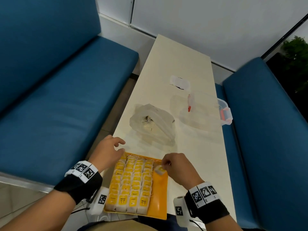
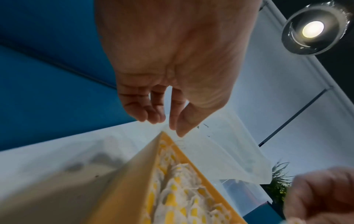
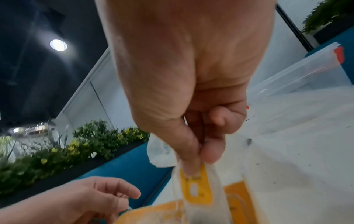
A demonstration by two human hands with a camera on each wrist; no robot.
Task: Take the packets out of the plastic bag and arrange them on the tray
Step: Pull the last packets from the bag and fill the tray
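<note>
Yellow tray [image 1: 158, 197] at near table edge — four rows of yellow-labelled packets [image 1: 131, 180] filled, right strip bare. Right hand [image 1: 176, 165] above that strip's far end, thumb and forefinger pinched on one packet [image 1: 160, 170]. Left hand [image 1: 108, 152] over tray's far left corner, fingers loosely spread, nothing held. Beyond: plastic bag [image 1: 153, 124] crumpled on table [image 1: 191, 150], mouth toward tray — then clear lidded box [image 1: 205, 109].

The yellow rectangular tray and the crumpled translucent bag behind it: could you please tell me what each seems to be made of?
The yellow rectangular tray looks like rigid moulded plastic with a smooth, slightly glossy finish; its raised rim holds a crisp shape. The crumpled translucent bag appears to be thin, soft plastic film: it creases, slumps and lets its contents show through dimly.
</note>
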